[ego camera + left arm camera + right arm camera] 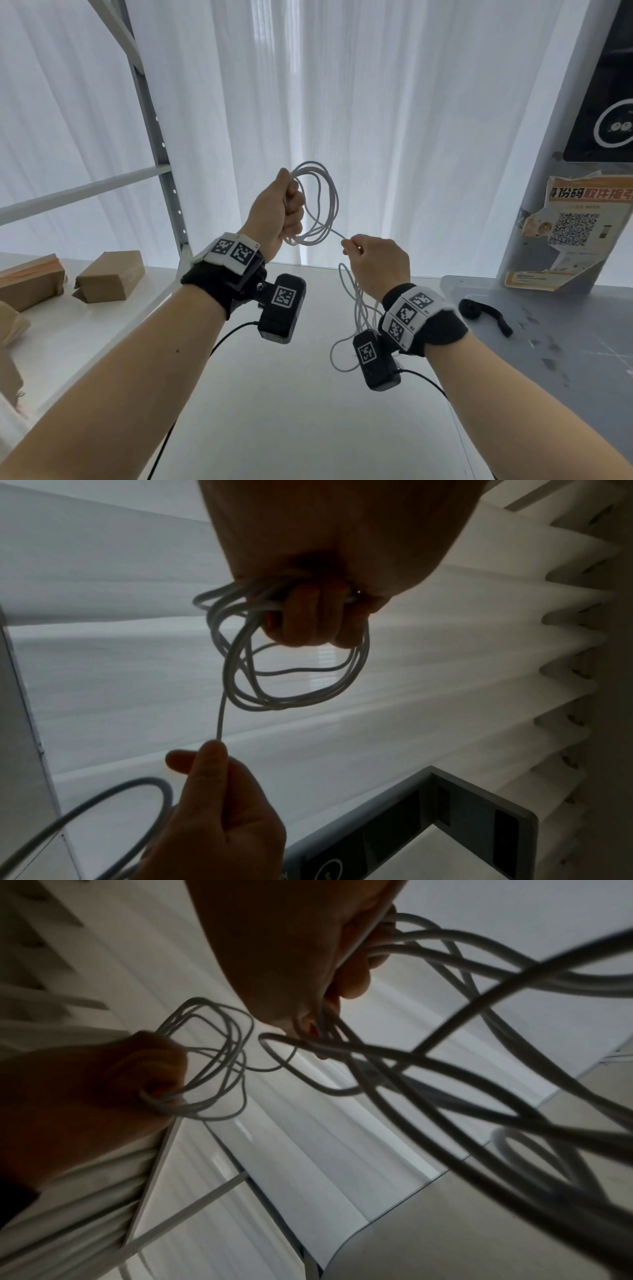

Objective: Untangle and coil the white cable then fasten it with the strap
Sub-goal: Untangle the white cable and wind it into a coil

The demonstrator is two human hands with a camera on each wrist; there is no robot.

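Head view: left hand (274, 209) is fisted round several finished loops of the thin white cable (322, 202), raised above the pale worktop (291, 394). One strand runs down-right to the right hand (376, 260), which pinches it; uncoiled slack hangs below that wrist. A black fabric strap (479, 311) lies on the grey mat (548, 342), nearer the right hand, nothing between.

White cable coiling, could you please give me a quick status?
Left hand grips coiled white cable. Right hand pinches the loose run; rest dangles uncoiled. Strap untouched on grey mat.
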